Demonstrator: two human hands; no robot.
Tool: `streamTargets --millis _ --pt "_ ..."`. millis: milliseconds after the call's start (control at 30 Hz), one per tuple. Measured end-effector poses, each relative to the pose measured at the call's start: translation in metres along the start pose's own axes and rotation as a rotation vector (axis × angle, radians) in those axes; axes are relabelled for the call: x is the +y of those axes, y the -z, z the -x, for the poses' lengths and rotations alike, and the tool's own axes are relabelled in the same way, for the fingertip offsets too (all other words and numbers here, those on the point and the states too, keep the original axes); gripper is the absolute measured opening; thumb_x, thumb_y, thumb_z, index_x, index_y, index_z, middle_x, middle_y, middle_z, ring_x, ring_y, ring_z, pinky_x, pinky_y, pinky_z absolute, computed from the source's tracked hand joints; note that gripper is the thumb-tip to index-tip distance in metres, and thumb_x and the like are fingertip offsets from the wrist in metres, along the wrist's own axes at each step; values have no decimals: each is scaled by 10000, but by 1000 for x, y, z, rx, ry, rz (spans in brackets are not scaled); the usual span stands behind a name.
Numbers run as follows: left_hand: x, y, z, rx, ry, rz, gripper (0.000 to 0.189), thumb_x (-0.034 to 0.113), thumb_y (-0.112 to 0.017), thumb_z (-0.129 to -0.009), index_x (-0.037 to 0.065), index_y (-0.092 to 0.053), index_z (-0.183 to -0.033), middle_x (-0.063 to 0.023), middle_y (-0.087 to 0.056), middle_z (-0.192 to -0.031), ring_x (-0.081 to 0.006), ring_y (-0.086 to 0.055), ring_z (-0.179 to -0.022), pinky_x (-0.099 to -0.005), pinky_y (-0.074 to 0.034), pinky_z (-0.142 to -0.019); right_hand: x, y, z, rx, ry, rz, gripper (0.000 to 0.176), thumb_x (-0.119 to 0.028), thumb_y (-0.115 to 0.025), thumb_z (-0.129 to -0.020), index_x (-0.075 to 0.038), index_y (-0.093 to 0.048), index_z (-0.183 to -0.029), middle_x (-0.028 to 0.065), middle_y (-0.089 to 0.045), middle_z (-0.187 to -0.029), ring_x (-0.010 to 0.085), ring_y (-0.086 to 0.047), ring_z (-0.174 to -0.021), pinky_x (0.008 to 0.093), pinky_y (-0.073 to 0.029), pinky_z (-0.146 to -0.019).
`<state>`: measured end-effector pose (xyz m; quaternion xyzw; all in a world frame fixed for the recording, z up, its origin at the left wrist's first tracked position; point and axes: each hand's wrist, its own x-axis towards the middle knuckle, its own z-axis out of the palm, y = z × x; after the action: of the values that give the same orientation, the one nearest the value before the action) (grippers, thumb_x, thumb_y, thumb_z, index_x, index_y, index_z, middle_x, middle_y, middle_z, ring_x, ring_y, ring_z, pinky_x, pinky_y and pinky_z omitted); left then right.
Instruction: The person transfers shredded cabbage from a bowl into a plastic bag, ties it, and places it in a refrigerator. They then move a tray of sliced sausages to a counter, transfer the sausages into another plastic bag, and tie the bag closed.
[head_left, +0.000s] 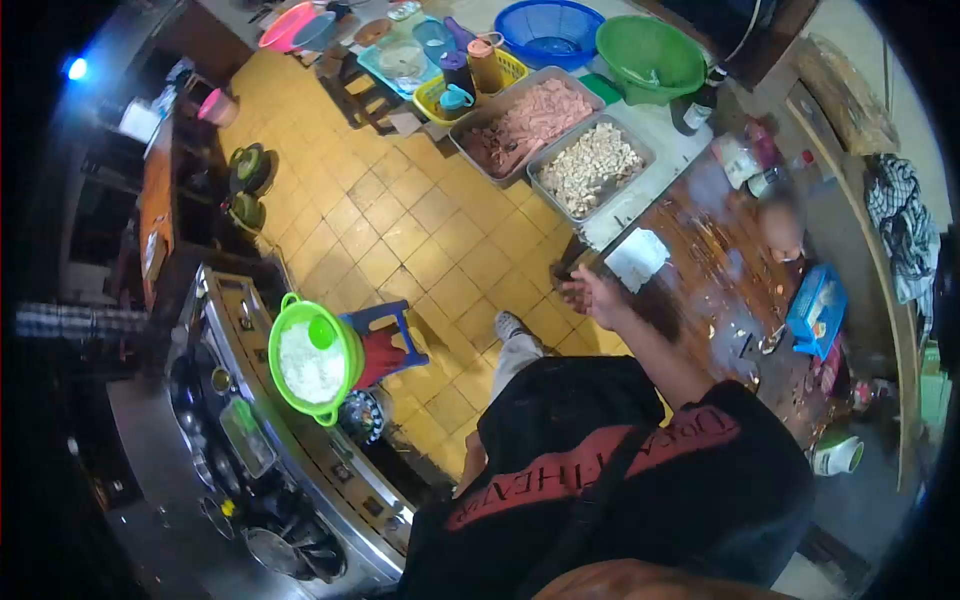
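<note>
While the right hand (595,297) is held seemingly empty, fingers parted, near the sheet (638,260) at the table's (715,268) left edge, a pause between grasps is suggested; any pick-up calls for fingers to be closed. The left hand's (472,462) hold cannot be told.

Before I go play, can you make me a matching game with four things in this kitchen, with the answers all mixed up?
Things:
1. Right hand
2. Two-handled tub
3. Floor tiles
4. Shirt

Matches:
A. Yellow
B. Black with a red band
C. Near the white sheet
D. Bright green, with white stuff inside

Right pairs: 1-C, 2-D, 3-A, 4-B.
</note>
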<state>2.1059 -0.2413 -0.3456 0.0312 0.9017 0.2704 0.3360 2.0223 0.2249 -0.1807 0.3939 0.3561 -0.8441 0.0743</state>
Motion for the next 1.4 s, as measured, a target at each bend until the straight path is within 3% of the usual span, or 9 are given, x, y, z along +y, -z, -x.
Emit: streamTargets --millis 200,267,500,700,767,933,1067,1133,1400 --pt "-10 100 -93 -78 403 565 296 269 -515 -918 61 -567 -1122 -108 -627 -1024 -277 -627 -859 -382 -515 -706 -11 -60 -54 99 35 -285 658 -668 -558 -798 -113 -444 -1132 52 -602 -997 214 -590 -796 336 -446 -637" --pt "2 132 -134 84 423 1013 316 266 -581 -902 73 -535 -1148 -83 -597 -1103 -257 -621 -860 -339 -511 -676 -17 -77 -73 104 84 -321 833 -760 -537 -735 -119 -363 -1238 62 -590 -1044 236 -587 -813 367 -427 -677" --pt "99 237 -220 161 294 1072 291 297 -569 -911 78 -558 -1103 -47 -631 -995 -170 -609 -816 -329 -487 -667 -56 -122 -121 314 163 -613 1097 -790 -546 -695 -81 -145 -1428 130 -549 -1127 265 -582 -934 367 -423 -721" --pt "113 260 -257 -90 183 621 304 346 -564 -905 95 -597 -1074 -29 -639 -967 -174 -614 -852 -376 -492 -694 -77 -144 -156 442 78 -479 710 -681 -562 -787 -109 -460 -1195 70 -579 -1012 222 -605 -826 345 -445 -696" --pt "42 244 -291 -53 -63 229 386 379 -522 -921 89 -558 -1173 -44 -647 -1010 -196 -612 -917 -379 -487 -710 -96 -172 -130 381 97 169 484 -549 -554 -870 -95 -572 -1037 36 -606 -943 185 -615 -781 297 -457 -640" --pt "47 317 -334 -221 9 -42 425 384 -514 -926 82 -520 -1224 -69 -619 -1095 -230 -597 -985 -387 -483 -761 -157 -190 -152 586 757 909 280 -285 -582 -882 -52 -574 -1037 88 -656 -786 175 -652 -718 343 -516 -635" --pt "75 370 -390 -201 223 265 459 388 -507 -929 76 -490 -1265 -89 -597 -1162 -257 -586 -1038 -394 -479 -802 -207 -204 -184 763 364 1274 215 -237 -527 -886 -35 -589 -923 146 -665 -800 283 -677 -760 391 -541 -650" --pt "112 395 -425 -135 320 579 477 390 -504 -931 73 -475 -1286 -99 -586 -1196 -270 -580 -1065 -397 -477 -822 -198 -194 -227 966 90 1509 251 -144 -474 -871 -68 -545 -1099 130 -668 -877 266 -667 -765 411 -539 -645" --pt "258 450 -533 -224 42 593 522 346 -549 -920 30 -442 -1322 -161 -532 -1276 -302 -574 -1100 -412 -469 -889 -206 -174 -238 801 430 1131 295 -95 -586 -791 3 -529 -1064 178 -659 -891 342 -649 -842 432 -524 -744"
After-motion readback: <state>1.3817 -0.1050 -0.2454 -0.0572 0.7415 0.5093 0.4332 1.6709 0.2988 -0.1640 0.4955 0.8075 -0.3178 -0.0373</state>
